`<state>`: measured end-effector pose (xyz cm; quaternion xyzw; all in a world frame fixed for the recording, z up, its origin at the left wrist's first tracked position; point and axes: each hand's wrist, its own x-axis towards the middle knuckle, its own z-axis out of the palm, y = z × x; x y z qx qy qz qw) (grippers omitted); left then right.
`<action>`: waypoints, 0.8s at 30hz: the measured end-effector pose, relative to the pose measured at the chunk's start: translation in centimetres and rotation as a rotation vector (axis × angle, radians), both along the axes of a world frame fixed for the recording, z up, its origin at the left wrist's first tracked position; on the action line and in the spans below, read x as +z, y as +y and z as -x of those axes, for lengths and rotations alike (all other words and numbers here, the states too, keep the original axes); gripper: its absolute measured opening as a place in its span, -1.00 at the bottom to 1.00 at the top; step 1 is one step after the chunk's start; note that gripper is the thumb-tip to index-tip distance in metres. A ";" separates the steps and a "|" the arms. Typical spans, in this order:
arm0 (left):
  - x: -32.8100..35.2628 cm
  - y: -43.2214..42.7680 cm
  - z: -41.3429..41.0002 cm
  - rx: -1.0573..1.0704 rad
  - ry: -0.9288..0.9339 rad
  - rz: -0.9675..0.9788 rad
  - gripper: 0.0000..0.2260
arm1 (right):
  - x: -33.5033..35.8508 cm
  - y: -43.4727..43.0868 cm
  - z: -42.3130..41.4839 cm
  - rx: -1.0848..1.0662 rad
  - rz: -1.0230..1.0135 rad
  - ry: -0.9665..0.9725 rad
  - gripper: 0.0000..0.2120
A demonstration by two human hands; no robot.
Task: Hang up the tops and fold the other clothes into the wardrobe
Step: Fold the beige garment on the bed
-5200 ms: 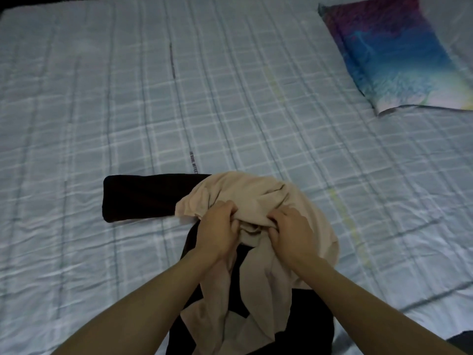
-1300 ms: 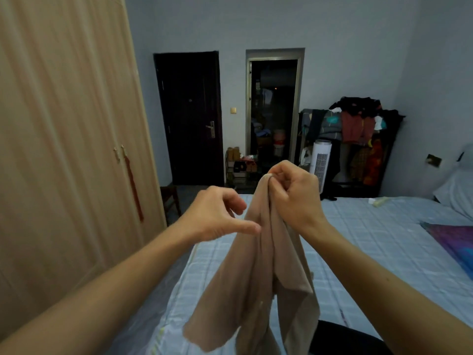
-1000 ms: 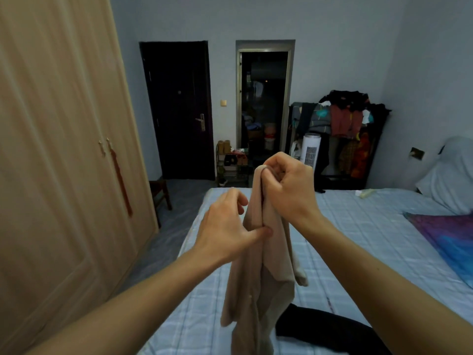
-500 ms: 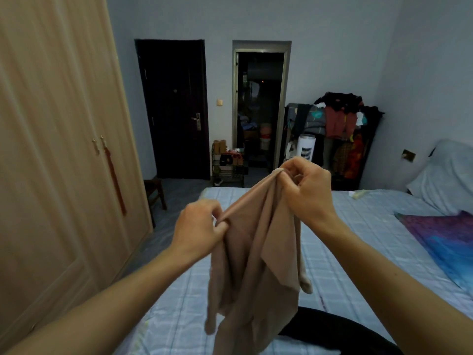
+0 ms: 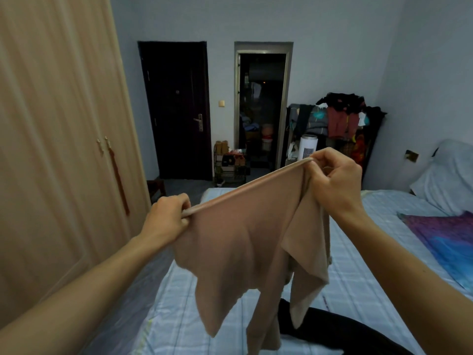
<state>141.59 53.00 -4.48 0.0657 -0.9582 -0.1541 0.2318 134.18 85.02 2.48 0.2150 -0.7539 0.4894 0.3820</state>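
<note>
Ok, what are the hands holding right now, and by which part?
Both hold the beige garment by its stretched top edge: the left hand pinches one end, the right hand the other.

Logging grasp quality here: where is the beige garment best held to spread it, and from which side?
Take the beige garment by its banded top edge, one hand at each end, from above. The left hand and right hand pinch there now: that edge pulls taut while the rest hangs free.
</note>
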 end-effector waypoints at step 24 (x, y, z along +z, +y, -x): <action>4.2 -1.3 -1.6 -0.008 -0.056 0.142 -0.89 | -3.4 0.7 -0.6 0.004 -0.139 -0.153 -0.93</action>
